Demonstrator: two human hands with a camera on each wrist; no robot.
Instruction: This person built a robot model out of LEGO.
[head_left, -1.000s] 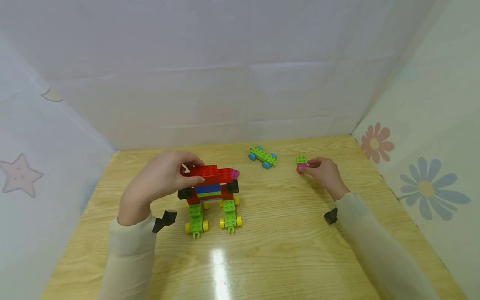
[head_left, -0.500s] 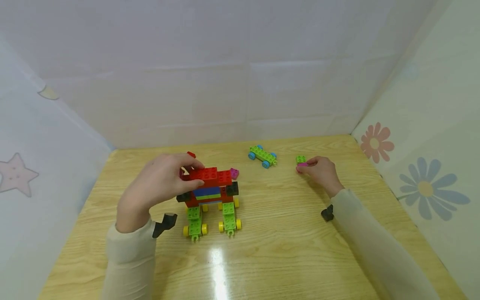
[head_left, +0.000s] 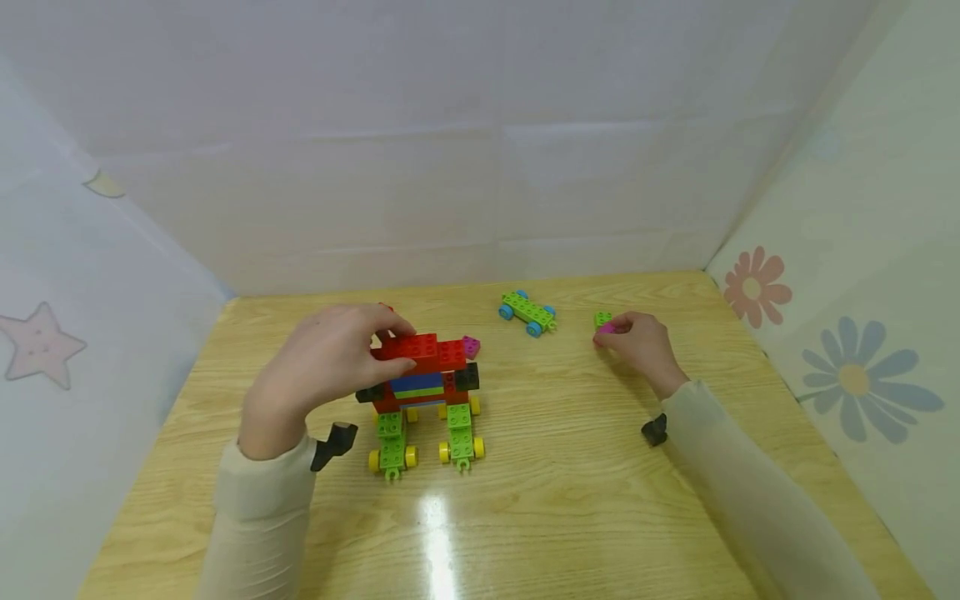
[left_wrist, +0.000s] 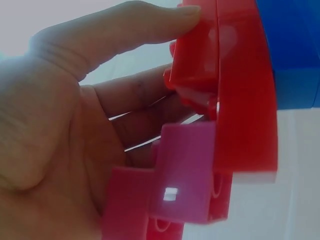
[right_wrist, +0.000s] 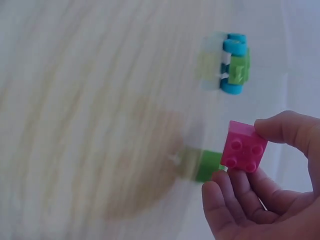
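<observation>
On the left of the table stands a built brick figure, its top made of red bricks (head_left: 417, 350), its middle blue and lime. Two lime wheeled bases (head_left: 392, 450) with yellow wheels carry it. My left hand (head_left: 322, 354) grips the red top from the left, thumb on the near side. Pink bricks (left_wrist: 185, 172) on the figure's end sit beside the palm in the left wrist view. My right hand (head_left: 643, 346) pinches a pink four-stud brick (right_wrist: 244, 149) between thumb and fingers. Close behind it is a small lime brick (head_left: 603, 318).
A lime wheeled base with blue wheels (head_left: 528, 311) stands at the back middle. A pink brick (head_left: 471, 346) shows just behind the figure's right end. Fabric walls (head_left: 495, 167) enclose the table (head_left: 555, 500) at the back and sides.
The right-hand fingers have shifted slightly on the pink brick, which has turned and now partly overlaps the lime one in the head view. The left hand keeps its grip on the figure.
</observation>
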